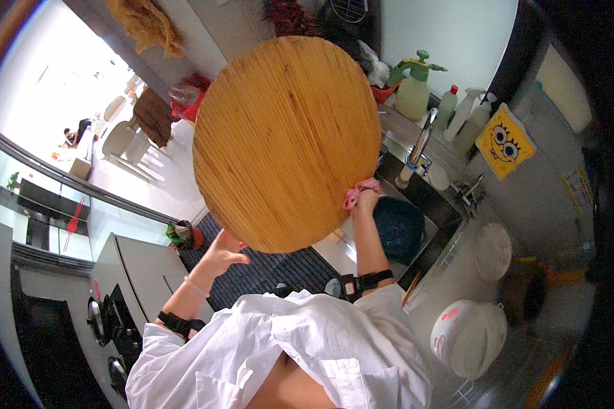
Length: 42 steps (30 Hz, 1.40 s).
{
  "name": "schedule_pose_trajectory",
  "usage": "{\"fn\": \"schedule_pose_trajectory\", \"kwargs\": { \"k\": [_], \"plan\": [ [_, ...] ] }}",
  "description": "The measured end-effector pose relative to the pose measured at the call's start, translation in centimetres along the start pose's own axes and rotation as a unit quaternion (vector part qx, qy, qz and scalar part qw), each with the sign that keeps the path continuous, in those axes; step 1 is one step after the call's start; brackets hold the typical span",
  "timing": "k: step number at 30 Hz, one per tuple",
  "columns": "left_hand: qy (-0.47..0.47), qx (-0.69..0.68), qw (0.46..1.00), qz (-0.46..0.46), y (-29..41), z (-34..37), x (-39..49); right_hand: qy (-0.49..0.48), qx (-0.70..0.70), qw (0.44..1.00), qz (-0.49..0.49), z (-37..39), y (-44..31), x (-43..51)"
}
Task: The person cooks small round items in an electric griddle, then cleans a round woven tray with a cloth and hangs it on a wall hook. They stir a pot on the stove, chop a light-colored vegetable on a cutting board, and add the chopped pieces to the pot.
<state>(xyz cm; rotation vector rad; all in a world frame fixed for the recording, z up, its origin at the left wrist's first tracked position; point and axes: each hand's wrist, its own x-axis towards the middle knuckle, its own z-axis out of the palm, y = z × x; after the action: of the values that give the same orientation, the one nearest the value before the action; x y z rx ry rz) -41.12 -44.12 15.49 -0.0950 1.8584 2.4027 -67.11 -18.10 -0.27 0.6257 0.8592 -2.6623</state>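
Note:
A large round wooden board [289,143] with visible grain lines fills the middle of the view, raised above the floor. My left hand [225,254] supports it at the lower left edge; the fingers pass behind the wood and are partly hidden, while the thumb stands apart from the rim. At the lower right edge, my right hand [368,198] grips a crumpled pink cloth [357,194] that touches the board. What lies behind the board is hidden.
To the right, a sink holds a dark basin [399,230] beneath a chrome faucet [420,145]. A green-topped pump sprayer [413,94] and several bottles line the counter. A white rice cooker-like appliance [470,337] sits lower right. At left are a stove [120,322] and a plant pot [188,236].

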Motion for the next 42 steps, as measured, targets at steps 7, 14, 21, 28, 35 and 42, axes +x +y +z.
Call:
{"fn": "schedule_pose_trajectory", "kwargs": {
  "k": [7, 14, 21, 28, 35, 42],
  "plan": [
    [0.208, 0.032, 0.978, -0.007, -3.1, 4.0, 1.5, 0.040, 0.122, 0.977, 0.172, 3.0, 2.4, -6.7],
    [0.264, -0.014, 0.962, 0.069, 2.1, 2.4, 2.9, 0.000, 0.102, 0.992, 0.071, 0.1, 3.0, -3.4],
    [0.273, 0.017, 0.956, 0.111, 6.6, 1.2, 1.7, 0.063, 0.038, 0.996, -0.060, 0.1, -0.9, -2.3],
    [0.280, 0.059, 0.953, 0.099, 6.8, 2.5, 2.3, 0.038, -0.316, 0.908, -0.271, 5.0, 1.2, 0.7],
    [0.253, 0.095, 0.961, 0.064, 8.1, 1.1, 4.3, 0.048, 0.116, 0.987, -0.098, 2.0, 3.3, 2.5],
    [0.025, 0.018, 0.999, 0.024, 0.7, 1.7, 4.6, 0.104, 0.232, 0.963, -0.095, 1.7, 4.0, 0.7]
  ]
}}
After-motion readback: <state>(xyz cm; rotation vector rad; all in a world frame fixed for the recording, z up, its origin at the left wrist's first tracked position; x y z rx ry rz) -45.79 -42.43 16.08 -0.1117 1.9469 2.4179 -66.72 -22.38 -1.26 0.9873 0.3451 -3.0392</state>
